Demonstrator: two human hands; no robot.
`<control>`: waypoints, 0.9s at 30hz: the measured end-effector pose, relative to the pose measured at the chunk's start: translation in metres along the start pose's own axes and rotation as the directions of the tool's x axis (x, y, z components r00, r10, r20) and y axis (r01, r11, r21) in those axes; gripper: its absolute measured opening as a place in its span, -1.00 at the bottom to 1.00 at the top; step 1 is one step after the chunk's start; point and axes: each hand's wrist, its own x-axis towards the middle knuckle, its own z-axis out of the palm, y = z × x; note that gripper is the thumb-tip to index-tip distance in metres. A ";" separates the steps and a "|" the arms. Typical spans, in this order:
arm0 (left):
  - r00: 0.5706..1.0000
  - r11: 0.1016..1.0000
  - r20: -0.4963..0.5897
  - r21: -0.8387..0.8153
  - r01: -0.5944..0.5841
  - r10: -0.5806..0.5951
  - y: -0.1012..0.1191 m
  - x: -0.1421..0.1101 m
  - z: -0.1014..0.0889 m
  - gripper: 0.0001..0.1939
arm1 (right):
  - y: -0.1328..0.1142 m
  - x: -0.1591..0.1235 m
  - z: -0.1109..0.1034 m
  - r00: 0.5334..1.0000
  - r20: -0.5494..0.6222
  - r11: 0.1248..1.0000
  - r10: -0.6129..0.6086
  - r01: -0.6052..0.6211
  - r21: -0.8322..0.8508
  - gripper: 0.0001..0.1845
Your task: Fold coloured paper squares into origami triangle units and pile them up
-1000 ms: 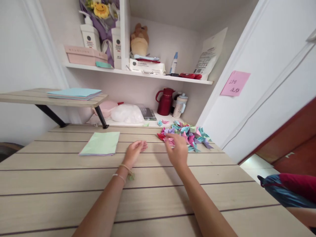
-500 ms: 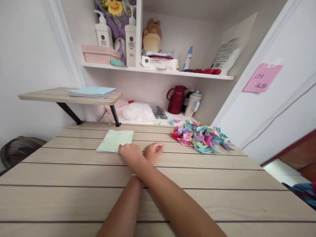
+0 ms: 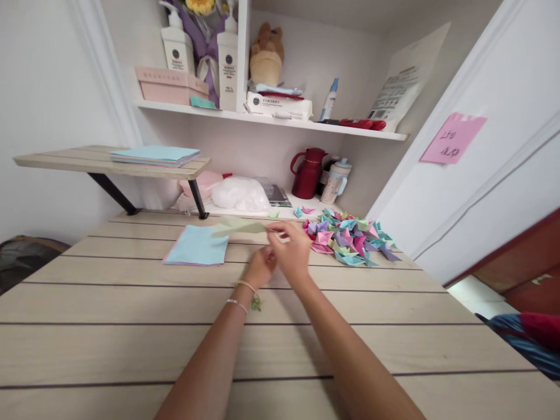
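Observation:
A pale green sheet of paper (image 3: pixel 238 226), blurred by motion, is lifted off the table. My right hand (image 3: pixel 291 248) is closed, pinching this sheet by its right end between thumb and fingers. Just left of it and a little lower is my left hand (image 3: pixel 261 266), its fingers curled. Whether anything is inside the left hand is hidden. A stack of square paper (image 3: pixel 196 245) with a light blue sheet on top lies to the left, partly under the raised sheet. To the right of my hands spreads a pile of colourful folded paper boats (image 3: pixel 350 236).
A small raised wooden shelf (image 3: pixel 70 160) at left carries another paper stack (image 3: pixel 155 154). Behind the table stand a red thermos jug (image 3: pixel 308 175), a speckled bottle (image 3: pixel 336 182) and a white plastic bag (image 3: pixel 240 195). A pink note (image 3: pixel 454 138) hangs on the right wall.
My right hand has moved right from the stack with the green sheet, uncovering a blue one. My forearms were crossed and are now uncrossed. The view has shifted slightly.

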 end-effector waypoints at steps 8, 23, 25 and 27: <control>0.999 0.970 -0.025 -0.239 -0.037 0.032 0.013 -0.012 0.003 0.05 | 0.082 -0.042 -0.058 0.989 -0.097 0.991 0.109 -0.116 -0.070 -0.80; 0.987 0.929 -0.070 -0.353 0.112 -0.145 0.014 -0.005 -0.008 -0.71 | 0.096 -0.035 -0.052 0.880 0.285 0.687 0.380 -0.474 0.550 -0.62; 0.985 0.914 -0.064 -0.387 0.123 -0.160 0.016 -0.005 -0.007 -0.70 | 0.095 -0.034 -0.053 0.880 0.311 0.676 0.359 -0.475 0.563 -0.66; 0.983 0.914 -0.078 -0.385 0.126 -0.168 0.018 -0.006 -0.005 -0.70 | 0.094 -0.034 -0.053 0.878 0.319 0.683 0.357 -0.478 0.553 -0.75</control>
